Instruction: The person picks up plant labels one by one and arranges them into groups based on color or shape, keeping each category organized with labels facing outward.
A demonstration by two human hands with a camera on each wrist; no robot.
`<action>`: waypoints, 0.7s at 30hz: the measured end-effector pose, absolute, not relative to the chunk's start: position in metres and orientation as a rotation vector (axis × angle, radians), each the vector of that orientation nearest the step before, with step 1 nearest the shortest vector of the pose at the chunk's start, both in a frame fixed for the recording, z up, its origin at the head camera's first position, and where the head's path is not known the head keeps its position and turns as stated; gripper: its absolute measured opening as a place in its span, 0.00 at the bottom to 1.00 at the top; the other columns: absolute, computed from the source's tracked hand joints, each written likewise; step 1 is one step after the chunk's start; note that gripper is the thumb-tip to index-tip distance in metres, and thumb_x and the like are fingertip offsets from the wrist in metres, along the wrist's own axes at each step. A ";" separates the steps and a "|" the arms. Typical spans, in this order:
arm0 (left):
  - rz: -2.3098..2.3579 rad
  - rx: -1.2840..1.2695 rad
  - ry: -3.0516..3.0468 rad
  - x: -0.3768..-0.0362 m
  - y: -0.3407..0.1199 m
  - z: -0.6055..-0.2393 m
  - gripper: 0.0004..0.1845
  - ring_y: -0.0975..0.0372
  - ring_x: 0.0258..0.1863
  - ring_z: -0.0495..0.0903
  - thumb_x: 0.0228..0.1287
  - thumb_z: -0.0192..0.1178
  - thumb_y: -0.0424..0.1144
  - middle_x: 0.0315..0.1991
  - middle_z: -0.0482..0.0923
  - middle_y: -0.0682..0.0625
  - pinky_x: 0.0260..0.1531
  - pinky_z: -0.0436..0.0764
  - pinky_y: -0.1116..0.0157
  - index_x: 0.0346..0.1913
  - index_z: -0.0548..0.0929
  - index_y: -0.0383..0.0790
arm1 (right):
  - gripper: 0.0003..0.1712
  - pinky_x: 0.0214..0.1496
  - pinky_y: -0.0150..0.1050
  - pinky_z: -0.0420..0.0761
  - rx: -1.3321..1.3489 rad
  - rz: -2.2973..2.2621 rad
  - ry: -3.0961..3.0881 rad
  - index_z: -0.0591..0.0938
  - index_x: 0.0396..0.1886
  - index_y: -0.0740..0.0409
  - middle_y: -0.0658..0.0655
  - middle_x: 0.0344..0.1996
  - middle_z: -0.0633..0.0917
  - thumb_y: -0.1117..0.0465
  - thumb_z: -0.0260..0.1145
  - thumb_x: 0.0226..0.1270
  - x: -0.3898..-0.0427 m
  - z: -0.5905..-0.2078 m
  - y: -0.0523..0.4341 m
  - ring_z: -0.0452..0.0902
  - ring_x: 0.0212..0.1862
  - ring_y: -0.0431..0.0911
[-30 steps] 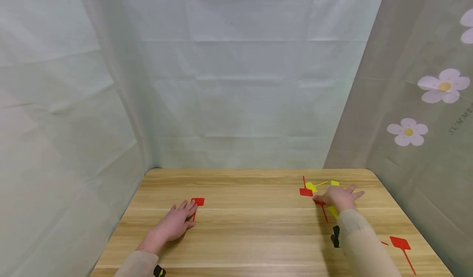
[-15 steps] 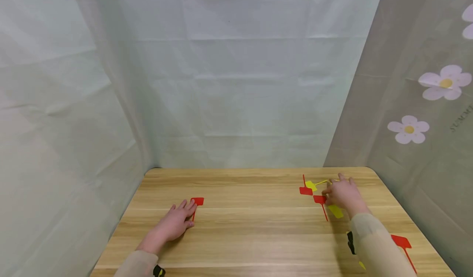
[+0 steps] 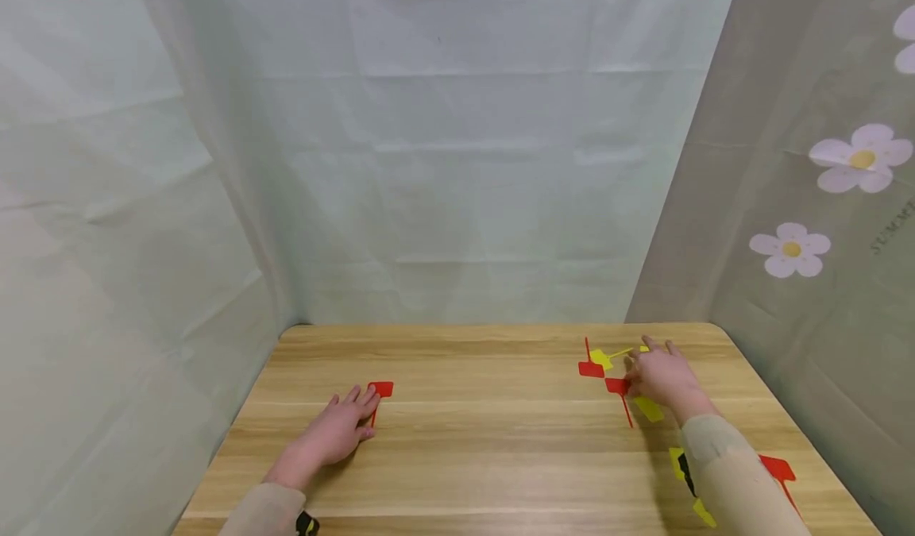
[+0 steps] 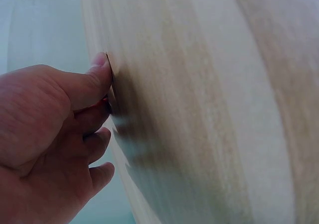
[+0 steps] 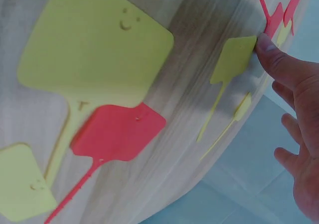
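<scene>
My left hand (image 3: 334,431) rests on the table's left part, fingertips touching a red tag with a thin tail (image 3: 384,389). In the left wrist view its thumb (image 4: 92,82) meets the tabletop and the fingers bend loosely. On the right, my right hand (image 3: 666,379) reaches over a group of similar tags, fingers spread. Its thumb (image 5: 274,52) lies at the edge of a yellow tag (image 5: 234,59), close to a red tag (image 3: 616,386). Just left of that hand are another red tag (image 3: 591,370) and a yellow tag (image 3: 602,359); a further yellow one (image 3: 646,349) is partly hidden.
Nearer the front right lie a red tag (image 3: 777,468) and yellow tags (image 3: 704,512), partly covered by the right sleeve (image 3: 736,472). The wooden table (image 3: 486,441) backs onto pale hanging sheets (image 3: 457,202), with a flowered sheet (image 3: 822,321) at the right.
The right hand has moved off the red tag to the right, uncovering that tag, and shifted slightly back left. The left hand has stayed in place.
</scene>
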State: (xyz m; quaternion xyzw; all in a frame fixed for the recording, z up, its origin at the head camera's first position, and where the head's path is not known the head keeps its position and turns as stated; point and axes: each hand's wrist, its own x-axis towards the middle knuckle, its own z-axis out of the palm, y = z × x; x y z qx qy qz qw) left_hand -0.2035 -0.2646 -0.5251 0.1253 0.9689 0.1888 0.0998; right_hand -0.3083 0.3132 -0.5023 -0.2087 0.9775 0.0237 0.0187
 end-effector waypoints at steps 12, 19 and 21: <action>0.587 0.370 2.868 -0.202 -0.265 -0.527 0.32 0.34 0.81 0.55 0.73 0.68 0.35 0.80 0.63 0.33 0.76 0.50 0.30 0.75 0.73 0.27 | 0.15 0.71 0.82 0.57 -0.690 0.050 3.001 0.87 0.25 0.45 0.62 0.54 0.88 0.58 0.89 0.48 -0.317 -0.498 0.305 0.64 0.74 0.77; 0.600 0.360 2.857 -0.203 -0.265 -0.528 0.32 0.34 0.81 0.55 0.73 0.68 0.35 0.81 0.62 0.33 0.77 0.50 0.31 0.75 0.73 0.27 | 0.18 0.72 0.82 0.53 -0.638 0.038 2.967 0.82 0.23 0.44 0.67 0.60 0.85 0.59 0.87 0.51 -0.317 -0.501 0.305 0.61 0.76 0.77; 0.594 0.349 2.857 -0.203 -0.266 -0.529 0.33 0.35 0.81 0.55 0.73 0.68 0.36 0.81 0.62 0.34 0.77 0.50 0.31 0.76 0.73 0.28 | 0.18 0.72 0.82 0.52 -0.644 0.038 2.965 0.81 0.23 0.44 0.70 0.63 0.83 0.59 0.86 0.51 -0.317 -0.501 0.304 0.60 0.76 0.78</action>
